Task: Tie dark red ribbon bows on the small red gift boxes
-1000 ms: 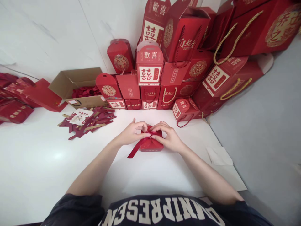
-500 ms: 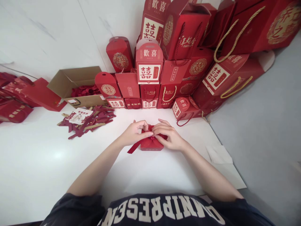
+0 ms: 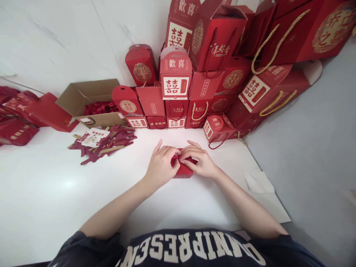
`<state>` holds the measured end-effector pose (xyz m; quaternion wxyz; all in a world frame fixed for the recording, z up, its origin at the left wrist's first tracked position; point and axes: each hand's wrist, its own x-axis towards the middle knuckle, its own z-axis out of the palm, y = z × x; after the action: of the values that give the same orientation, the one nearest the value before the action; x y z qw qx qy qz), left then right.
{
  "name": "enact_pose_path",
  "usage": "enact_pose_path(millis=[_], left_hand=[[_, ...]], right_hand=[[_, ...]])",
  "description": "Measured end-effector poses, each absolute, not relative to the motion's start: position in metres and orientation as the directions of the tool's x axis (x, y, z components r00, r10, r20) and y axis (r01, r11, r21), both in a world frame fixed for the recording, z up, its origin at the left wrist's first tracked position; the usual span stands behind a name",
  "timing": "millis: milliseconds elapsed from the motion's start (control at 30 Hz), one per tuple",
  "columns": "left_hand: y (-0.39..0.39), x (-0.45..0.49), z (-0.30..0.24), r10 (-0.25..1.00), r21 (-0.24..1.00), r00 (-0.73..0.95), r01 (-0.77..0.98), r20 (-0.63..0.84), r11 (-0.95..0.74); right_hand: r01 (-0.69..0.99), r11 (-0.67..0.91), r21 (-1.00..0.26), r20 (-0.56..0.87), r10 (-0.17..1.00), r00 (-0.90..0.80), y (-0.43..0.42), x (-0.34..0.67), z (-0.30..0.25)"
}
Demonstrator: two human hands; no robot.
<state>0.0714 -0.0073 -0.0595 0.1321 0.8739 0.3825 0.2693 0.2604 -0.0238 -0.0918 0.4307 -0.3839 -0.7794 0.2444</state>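
A small red gift box (image 3: 183, 171) sits on the white table in front of me, partly covered by my hands. At its top is a dark red ribbon (image 3: 191, 160), gathered near the middle. My left hand (image 3: 162, 163) is closed on the ribbon at the left, its thumb and fingers pinching and the index finger or another digit sticking up. From the right, my right hand (image 3: 201, 159) pinches the ribbon close to the centre, its upper fingers raised. Most of the knot is hidden behind my fingertips.
Stacked red gift boxes (image 3: 176, 79) with rope handles stand along the back and right. A cardboard box (image 3: 102, 119) of red ribbon is at the back left, with a pile of dark red strips (image 3: 111, 145) before it. White paper (image 3: 260, 181) lies at the right edge.
My left hand has turned and curled round the ribbon, covering the box's left side. The loose ribbon tail at the left is now hidden. My right hand stays nearly still.
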Motion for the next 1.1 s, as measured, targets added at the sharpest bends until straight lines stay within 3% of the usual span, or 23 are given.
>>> enact_pose_path(millis=[167,367,700,900,1100], left_hand=[[-0.008,0.067,-0.061,0.668,0.264,0.632,0.618,0.393,-0.740],[0.012,0.057,-0.052,0.478,0.194,0.821,0.437,0.313,-0.878],[0.018,0.054,-0.057,0.360,0.143,0.856,0.331,0.371,-0.933],[0.020,0.054,-0.058,0.210,-0.007,0.864,0.240,0.458,-0.971],[0.021,0.053,-0.059,0.172,0.002,0.860,0.195,0.481,-0.981]], right_hand=[[0.408,0.555,-0.725,0.469,0.832,-0.298,-0.026,0.261,-0.090],[0.457,0.458,-0.762,0.383,0.889,-0.252,-0.023,0.262,-0.089],[0.244,0.371,-0.896,0.275,0.895,-0.350,-0.018,0.265,-0.090],[0.195,0.272,-0.942,0.171,0.893,-0.417,-0.015,0.269,-0.090],[0.325,0.449,-0.832,0.273,0.842,-0.466,-0.019,0.270,-0.083]])
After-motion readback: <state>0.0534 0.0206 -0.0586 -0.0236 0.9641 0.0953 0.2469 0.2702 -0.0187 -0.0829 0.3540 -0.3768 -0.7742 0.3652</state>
